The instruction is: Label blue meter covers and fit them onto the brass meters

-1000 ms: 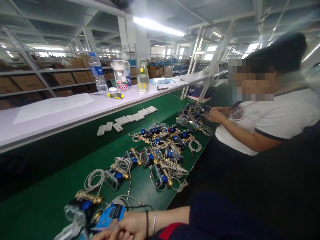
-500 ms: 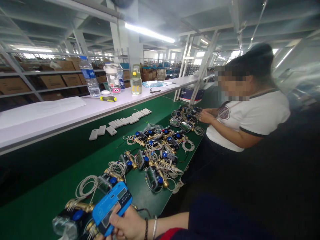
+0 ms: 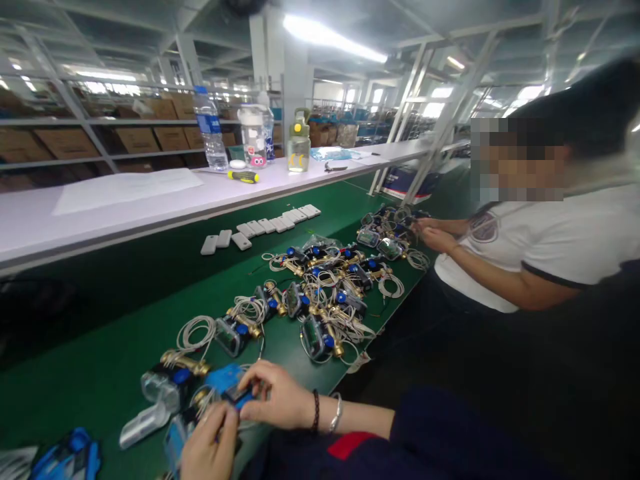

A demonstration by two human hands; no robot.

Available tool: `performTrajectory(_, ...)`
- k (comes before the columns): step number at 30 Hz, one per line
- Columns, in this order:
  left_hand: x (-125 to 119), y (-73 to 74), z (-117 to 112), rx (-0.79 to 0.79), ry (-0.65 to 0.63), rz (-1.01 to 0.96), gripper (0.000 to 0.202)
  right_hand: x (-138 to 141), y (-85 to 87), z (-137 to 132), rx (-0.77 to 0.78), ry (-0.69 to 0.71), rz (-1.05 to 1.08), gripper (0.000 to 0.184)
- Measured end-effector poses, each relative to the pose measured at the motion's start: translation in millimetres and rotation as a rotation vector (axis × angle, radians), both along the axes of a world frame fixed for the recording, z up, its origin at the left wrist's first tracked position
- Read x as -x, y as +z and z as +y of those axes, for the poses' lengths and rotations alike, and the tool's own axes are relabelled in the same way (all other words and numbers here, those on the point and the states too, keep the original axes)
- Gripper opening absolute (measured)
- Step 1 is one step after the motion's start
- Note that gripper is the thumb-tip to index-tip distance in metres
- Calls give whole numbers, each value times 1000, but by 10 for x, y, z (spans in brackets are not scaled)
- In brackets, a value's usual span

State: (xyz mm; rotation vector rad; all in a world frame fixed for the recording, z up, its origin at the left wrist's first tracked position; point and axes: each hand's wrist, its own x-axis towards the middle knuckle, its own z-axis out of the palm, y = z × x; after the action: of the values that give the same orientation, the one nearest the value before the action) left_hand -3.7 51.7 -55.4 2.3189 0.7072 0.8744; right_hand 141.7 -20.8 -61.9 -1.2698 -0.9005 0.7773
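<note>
My right hand (image 3: pixel 287 400), with a dark bracelet and a silver bangle at the wrist, is closed on the right edge of a blue handheld device (image 3: pixel 223 379) with a display and keys. The device lies low over the bench, partly hidden by my fingers. Close in front, my left hand (image 3: pixel 213 443) has thumb and fingers pressed together; what they pinch is hidden. Beside it is a blue-edged unit (image 3: pixel 175 437), partly covered by the hand. A brass meter with a clear cover (image 3: pixel 163 390) sits just beyond, and a pale, translucent piece (image 3: pixel 145 425) lies before it.
Several brass meters with coiled grey cables (image 3: pixel 320 287) crowd the green bench (image 3: pixel 115 347). White cases (image 3: pixel 270 225) form a row behind them. Bottles and a screwdriver (image 3: pixel 243 177) stand or lie on the shelf. A co-worker (image 3: pixel 530 247) works at right. Blue plastic (image 3: pixel 70 457) lies at lower left.
My right hand has lowered the blue device from a raised, face-up hold. My left hand has come into fuller view beside it. The whole view has shifted, with bench items appearing further right.
</note>
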Motion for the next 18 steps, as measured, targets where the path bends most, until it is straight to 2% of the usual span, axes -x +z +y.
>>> performTrajectory(1,-58,58,-63,1,-59,-6,32,-36,37,-24,0,13,-27,25)
performTrajectory(2,-113,100,-129,6,-91,-3,36,-104,71,-40,3,-40,-16,25)
performTrajectory(4,-197,122,-250,16,-124,23,40,-353,119,-46,22,-305,89,38)
performTrajectory(6,-242,69,-341,39,-191,106,41,-698,134,-26,12,-465,138,44)
performTrajectory(8,-270,-21,-401,119,-349,262,39,-1004,132,-13,1,-594,171,46)
performTrajectory(10,-305,-92,-430,238,-505,401,34,-1144,140,-45,-10,-673,151,45)
performTrajectory(11,-326,-105,-432,295,-541,423,29,-1135,152,-81,-37,-704,72,42)
performTrajectory(12,-345,-99,-425,344,-529,405,23,-1078,167,-128,-89,-729,-59,37)
performTrajectory(14,-367,-32,-387,448,-392,279,26,-873,202,-241,-271,-720,-450,24)
performTrajectory(16,-349,85,-327,584,-206,95,29,-644,236,-356,-472,-598,-850,11)
performTrajectory(18,-296,204,-262,715,-18,-123,33,-484,263,-444,-573,-388,-1116,3)
